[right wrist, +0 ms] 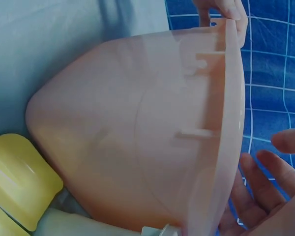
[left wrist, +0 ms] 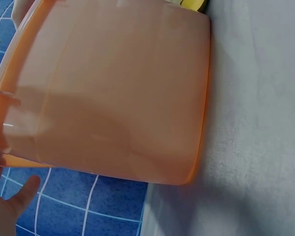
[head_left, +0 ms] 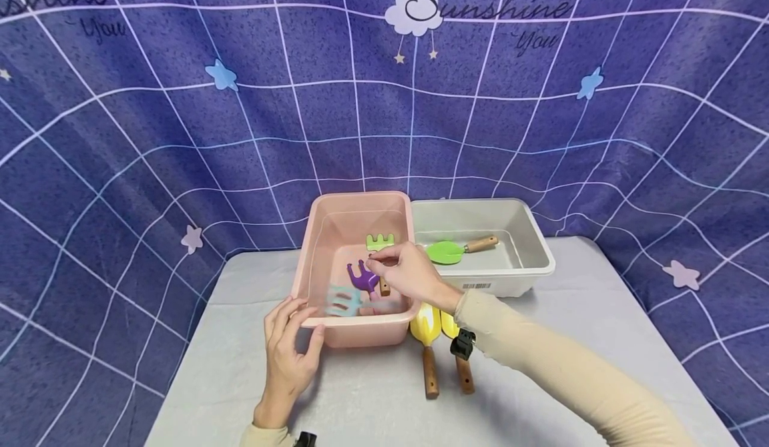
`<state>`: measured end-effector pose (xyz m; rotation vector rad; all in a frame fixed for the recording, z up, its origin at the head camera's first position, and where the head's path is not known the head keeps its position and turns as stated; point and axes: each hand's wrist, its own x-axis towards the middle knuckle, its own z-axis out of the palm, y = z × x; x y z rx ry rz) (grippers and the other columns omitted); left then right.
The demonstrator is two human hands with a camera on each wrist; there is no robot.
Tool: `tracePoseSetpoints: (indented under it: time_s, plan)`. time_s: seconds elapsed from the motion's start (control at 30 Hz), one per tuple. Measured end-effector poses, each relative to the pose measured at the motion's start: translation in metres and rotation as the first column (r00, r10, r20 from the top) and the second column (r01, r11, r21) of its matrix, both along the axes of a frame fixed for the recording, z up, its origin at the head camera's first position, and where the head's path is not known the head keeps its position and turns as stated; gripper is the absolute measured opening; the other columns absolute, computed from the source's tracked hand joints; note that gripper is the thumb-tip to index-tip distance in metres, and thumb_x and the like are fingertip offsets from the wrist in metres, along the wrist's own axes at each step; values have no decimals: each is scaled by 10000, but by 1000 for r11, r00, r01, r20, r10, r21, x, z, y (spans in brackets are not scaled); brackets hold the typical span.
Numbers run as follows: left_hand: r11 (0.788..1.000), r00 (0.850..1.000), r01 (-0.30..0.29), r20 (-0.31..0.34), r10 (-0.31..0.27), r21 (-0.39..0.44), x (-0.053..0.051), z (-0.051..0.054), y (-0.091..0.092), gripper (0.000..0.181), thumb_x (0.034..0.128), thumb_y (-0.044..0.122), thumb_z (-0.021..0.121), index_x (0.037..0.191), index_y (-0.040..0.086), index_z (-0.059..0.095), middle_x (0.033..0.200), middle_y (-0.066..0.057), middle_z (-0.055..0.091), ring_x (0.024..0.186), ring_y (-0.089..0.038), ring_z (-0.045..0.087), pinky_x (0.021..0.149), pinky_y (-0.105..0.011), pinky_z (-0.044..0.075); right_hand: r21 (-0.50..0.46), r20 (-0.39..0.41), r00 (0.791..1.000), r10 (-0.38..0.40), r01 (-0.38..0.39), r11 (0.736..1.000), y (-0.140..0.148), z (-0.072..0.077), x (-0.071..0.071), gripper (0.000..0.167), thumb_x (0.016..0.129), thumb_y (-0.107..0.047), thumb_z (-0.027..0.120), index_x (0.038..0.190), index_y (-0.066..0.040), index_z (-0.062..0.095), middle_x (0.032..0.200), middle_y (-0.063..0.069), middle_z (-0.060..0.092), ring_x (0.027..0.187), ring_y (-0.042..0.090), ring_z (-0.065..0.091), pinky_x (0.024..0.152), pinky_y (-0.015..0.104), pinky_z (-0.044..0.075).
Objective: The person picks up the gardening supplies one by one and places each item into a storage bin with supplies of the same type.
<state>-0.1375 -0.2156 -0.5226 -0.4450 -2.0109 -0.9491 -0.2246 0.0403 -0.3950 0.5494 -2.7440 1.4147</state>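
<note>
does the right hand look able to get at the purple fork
Likely yes: the right hand is over the open-topped pink bin, close to the purple fork, nothing visibly between.

Pinkish-orange bin (left wrist: 113, 98) fills most of view, outer wall facing camera, rim along left side. Left hand (left wrist: 5, 211) cropped at left edge: fingertips at rim, thumb stretched out, apart from bin wall. Grey counter (left wrist: 255, 123) down right side, soft shadow near bottom. Blue cloth (left wrist: 64, 209) with pale grid lines at lower left. Yellow thing (left wrist: 192, 4) at top edge, mostly cut off.
</note>
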Motion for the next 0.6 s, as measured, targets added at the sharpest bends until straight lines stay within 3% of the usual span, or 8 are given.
tracePoseSetpoints:
  time_s: [0.3, 0.6]
  plan:
    - [1000, 1000, -14, 25, 14, -6, 1, 0, 0, 311, 923, 229, 726, 1158, 29, 770, 1289, -183, 690, 1337, -484, 503, 1288, -341, 258, -82, 45, 999, 9, -5, 997, 10, 5, -3, 251, 981, -276, 749, 1142, -103, 833, 1057, 33, 831, 971, 137, 783, 891, 315, 628]
    - [1000, 1000, -17, 25, 17, -5, 1, 2, 1, 306, 923, 225, 723, 1166, 45, 771, 1287, -187, 692, 1333, -481, 504, 1288, -352, 260, -103, 49, 999, -3, 8, 995, 18, 8, -1, 234, 983, -244, 745, 1139, -92, 830, 1070, 52, 824, 974, 149, 779, 866, 305, 638]
